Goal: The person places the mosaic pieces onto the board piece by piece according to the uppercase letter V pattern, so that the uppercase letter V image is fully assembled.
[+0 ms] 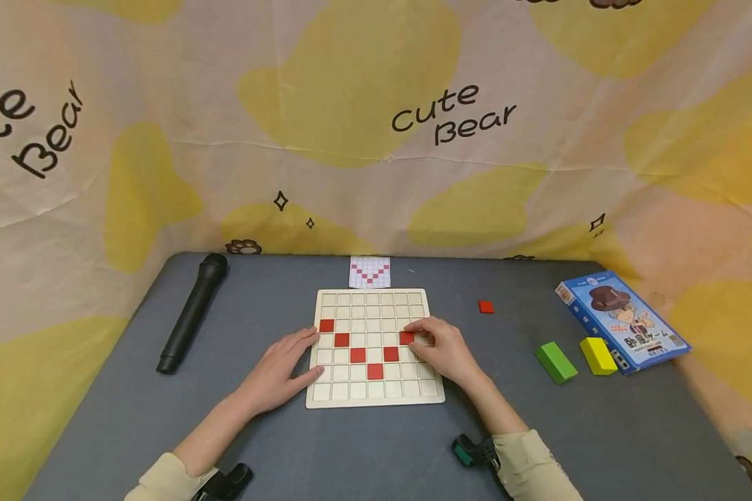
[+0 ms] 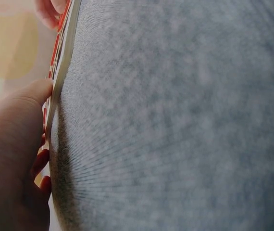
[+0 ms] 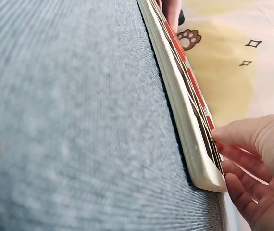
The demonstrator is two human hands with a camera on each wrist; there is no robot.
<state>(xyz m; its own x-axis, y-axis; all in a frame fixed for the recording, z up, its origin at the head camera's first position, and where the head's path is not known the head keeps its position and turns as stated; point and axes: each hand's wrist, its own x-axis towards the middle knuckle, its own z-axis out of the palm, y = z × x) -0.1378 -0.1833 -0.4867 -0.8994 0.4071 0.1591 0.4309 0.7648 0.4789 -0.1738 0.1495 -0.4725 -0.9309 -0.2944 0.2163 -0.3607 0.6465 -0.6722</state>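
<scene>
A cream grid board [image 1: 340, 392] lies on the table, with several red square tiles [image 1: 374, 371] set in its cells in a V shape. My left hand [image 1: 280, 372] rests on the board's left edge, fingers extended and thumb near the lower left. With thumb and index finger, my right hand [image 1: 441, 350] pinches a red tile [image 1: 406, 338] at the right arm of the V. That tile is partly hidden by the fingers. A loose red tile [image 1: 486, 307] lies right of the board. Behind the board is a small card [image 1: 370, 272] printed with a red V on a grid.
A black microphone [image 1: 192, 313] lies at the left. On the right are a green block [image 1: 556, 362], a yellow block [image 1: 598, 356] and a blue box [image 1: 627, 320]; the yellow block touches or nearly touches the box. A patterned cloth [image 1: 351, 139] hangs behind the grey table [image 1: 363, 452].
</scene>
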